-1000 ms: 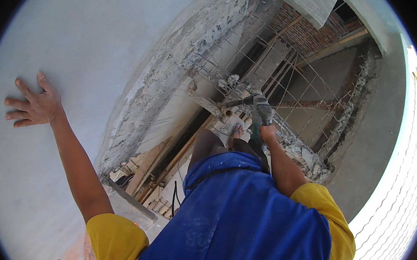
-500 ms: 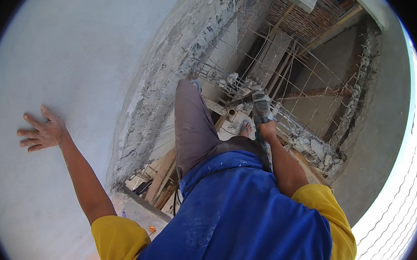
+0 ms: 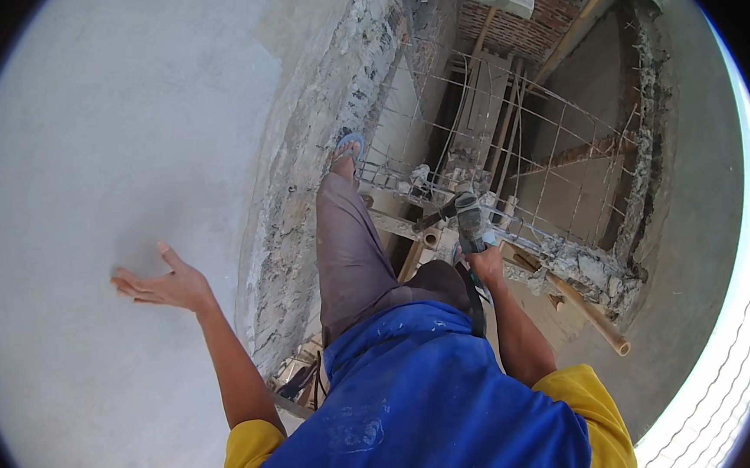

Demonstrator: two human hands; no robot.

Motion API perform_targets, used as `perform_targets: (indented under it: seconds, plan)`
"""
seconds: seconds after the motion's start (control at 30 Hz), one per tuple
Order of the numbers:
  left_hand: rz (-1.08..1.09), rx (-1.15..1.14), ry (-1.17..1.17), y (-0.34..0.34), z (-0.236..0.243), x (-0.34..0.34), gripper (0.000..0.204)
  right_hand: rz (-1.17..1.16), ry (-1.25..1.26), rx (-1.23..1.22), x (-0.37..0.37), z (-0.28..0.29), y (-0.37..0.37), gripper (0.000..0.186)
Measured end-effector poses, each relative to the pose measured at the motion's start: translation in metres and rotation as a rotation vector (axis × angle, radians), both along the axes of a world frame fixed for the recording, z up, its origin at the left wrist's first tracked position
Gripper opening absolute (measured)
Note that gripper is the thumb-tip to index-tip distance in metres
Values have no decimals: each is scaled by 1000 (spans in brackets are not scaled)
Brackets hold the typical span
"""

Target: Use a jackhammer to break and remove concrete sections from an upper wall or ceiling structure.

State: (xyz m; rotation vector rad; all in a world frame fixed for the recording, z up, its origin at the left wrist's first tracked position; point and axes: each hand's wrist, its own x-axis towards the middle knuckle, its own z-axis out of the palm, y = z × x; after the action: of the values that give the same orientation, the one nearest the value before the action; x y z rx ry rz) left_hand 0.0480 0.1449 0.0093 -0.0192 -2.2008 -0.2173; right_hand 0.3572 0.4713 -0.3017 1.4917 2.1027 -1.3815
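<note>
Head view: the left hand (image 3: 168,287) is held out beside the smooth grey wall (image 3: 124,121), thumb raised away from loosely extended fingers, with nothing in its hold; whether the fingertips touch the wall cannot be told. The right hand (image 3: 487,266) is wrapped around the grip of a dark grey power tool (image 3: 469,217), whose body points away beyond the knuckles; a dark bar juts from it toward the left. Between the two hands runs a rough, broken concrete edge (image 3: 286,266), and farther ahead of them a foot in a blue sandal (image 3: 349,143) is set against it. Beyond the right hand spreads a grid of thin steel bars (image 3: 562,110), with a brick wall (image 3: 508,26) behind it. To that hand's right, a bamboo pole (image 3: 591,316) slants outward, near crumbled concrete (image 3: 581,263).
</note>
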Motion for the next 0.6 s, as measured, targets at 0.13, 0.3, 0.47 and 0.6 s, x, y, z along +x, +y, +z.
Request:
perform_targets:
  seconds: [0.13, 0.3, 0.47, 0.6]
  plan:
    - [-753, 84, -860, 169, -126, 26, 70, -76, -3, -12, 4, 6, -1, 46]
    - [-967, -691, -1544, 241, -297, 37, 90, -257, 116, -68, 6, 18, -23, 36]
    - [-1111, -1289, -1605, 284, -413, 54, 105, -797, 251, -392, 32, 23, -32, 24]
    - [-1116, -1053, -1768, 307, -452, 43, 85, -869, 302, -368, 25, 26, -42, 25]
